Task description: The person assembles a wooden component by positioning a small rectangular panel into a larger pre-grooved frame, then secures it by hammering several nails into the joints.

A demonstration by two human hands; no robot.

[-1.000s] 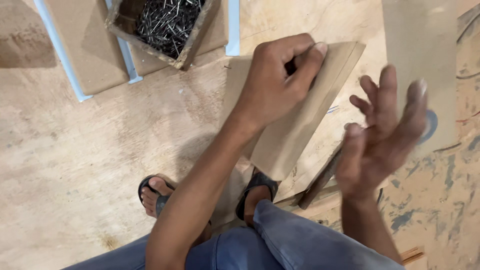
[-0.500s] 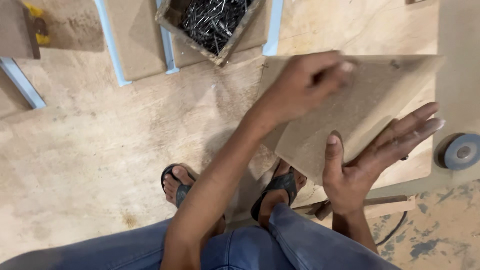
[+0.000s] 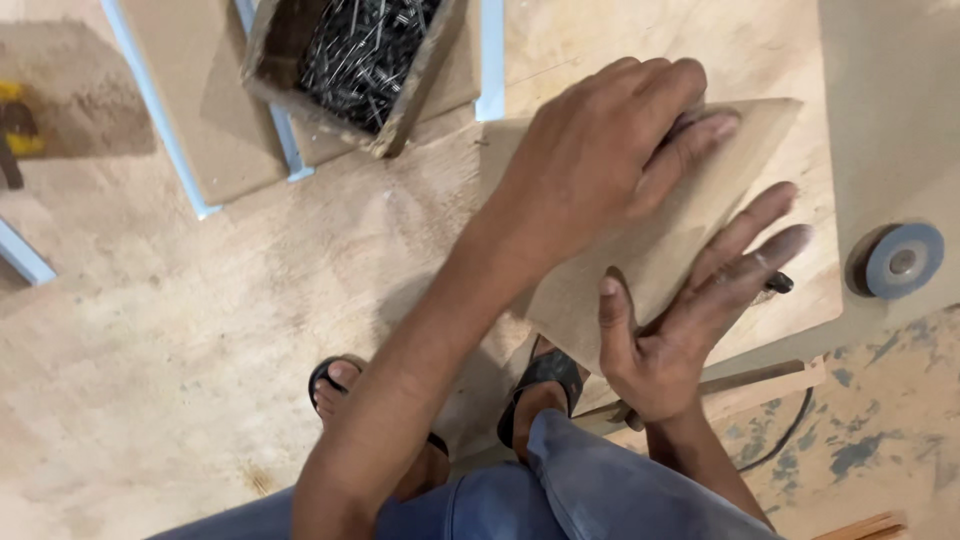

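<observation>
While the person looks straight down from a head-worn camera, both hands meet on a flat brown board (image 3: 690, 215) held above a plywood floor (image 3: 200, 330). The left hand (image 3: 610, 150) reaches in from the lower left across the body and is closed over the upper part of the board, its fingers (image 3: 700, 125) curled down over the far edge, the knuckles on top. The right hand (image 3: 690, 310) comes up from the lower right and lies open under and against the lower right edge of the same board, fingers spread flat and pointing up to the right, thumb (image 3: 612, 320) pressed on the board's near face. So the board sits between the two hands, gripped from above by the left and steadied by the right, tilted with one corner pointing to the upper right.

Below the hands, two feet in dark sandals (image 3: 540, 385) stand on the floor, and blue trousers (image 3: 560, 490) fill the bottom edge. At the top, well apart from the hands, an open cardboard box (image 3: 400, 110) holds a heap of dark nails (image 3: 360, 50). It rests on flat panels with pale blue edges (image 3: 160, 110). To the right, a small blue and grey disc (image 3: 903, 260) lies on a larger sheet of wood (image 3: 880, 120). A yellow tool (image 3: 15, 120) shows at the left edge, too cut off to identify.
</observation>
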